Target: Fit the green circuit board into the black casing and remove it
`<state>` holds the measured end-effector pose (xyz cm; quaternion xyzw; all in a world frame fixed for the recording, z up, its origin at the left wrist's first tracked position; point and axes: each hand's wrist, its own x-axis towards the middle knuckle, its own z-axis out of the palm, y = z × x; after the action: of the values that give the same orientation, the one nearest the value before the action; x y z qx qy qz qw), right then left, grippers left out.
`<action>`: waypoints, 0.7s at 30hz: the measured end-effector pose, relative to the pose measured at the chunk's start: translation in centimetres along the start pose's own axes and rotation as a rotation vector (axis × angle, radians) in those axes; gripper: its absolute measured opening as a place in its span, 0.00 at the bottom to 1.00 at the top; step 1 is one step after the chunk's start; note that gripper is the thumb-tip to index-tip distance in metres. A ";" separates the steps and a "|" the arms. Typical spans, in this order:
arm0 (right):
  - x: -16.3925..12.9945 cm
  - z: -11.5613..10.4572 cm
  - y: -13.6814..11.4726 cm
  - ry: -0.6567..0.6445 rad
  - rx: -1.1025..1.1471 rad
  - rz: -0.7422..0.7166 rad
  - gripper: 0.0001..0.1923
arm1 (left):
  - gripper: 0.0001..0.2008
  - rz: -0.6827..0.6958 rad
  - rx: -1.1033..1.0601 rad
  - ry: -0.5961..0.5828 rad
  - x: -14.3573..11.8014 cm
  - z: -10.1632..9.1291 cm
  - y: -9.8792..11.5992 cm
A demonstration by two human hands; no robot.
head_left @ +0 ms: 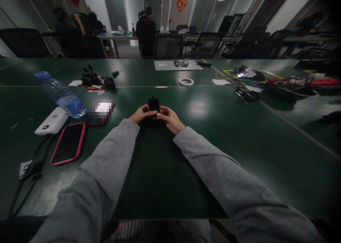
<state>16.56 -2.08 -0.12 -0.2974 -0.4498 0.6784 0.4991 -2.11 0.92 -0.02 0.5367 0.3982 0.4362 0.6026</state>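
Both my hands hold one small black boxy device [153, 104] with a dark, flat, screen-like face, near the middle of the green table [170, 172]. On its left side, my left hand [141, 113] is closed with the thumb across the lower front. My right hand [170, 118] grips the opposite side, its thumb close to the other thumb. Fingers cover the lower part of the device, and its exact kind cannot be made out. Whether its base touches the tabletop is unclear.
To the left are a water bottle [65, 97], a white power bank [52, 121], a red-cased phone [68, 143] and a blurred item. Black parts [97, 80] lie farther back. A tape roll [186, 81] sits ahead; cables [282, 81] spread rightward. A person [146, 28] sits beyond.
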 end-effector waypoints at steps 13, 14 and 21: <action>0.0 0.0 -0.1 -0.001 -0.020 0.010 0.33 | 0.26 0.040 -0.019 -0.014 -0.2 -0.1 -0.1; 0.0 0.0 0.0 -0.004 -0.020 0.010 0.33 | 0.26 0.042 -0.014 -0.008 -0.2 -0.1 -0.1; 0.0 -0.1 0.0 -0.017 -0.018 0.011 0.33 | 0.25 0.065 -0.013 -0.005 -0.2 -0.1 -0.1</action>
<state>16.63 -2.08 -0.12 -0.2984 -0.4586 0.6794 0.4889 -2.23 0.72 -0.17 0.5467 0.3763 0.4569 0.5923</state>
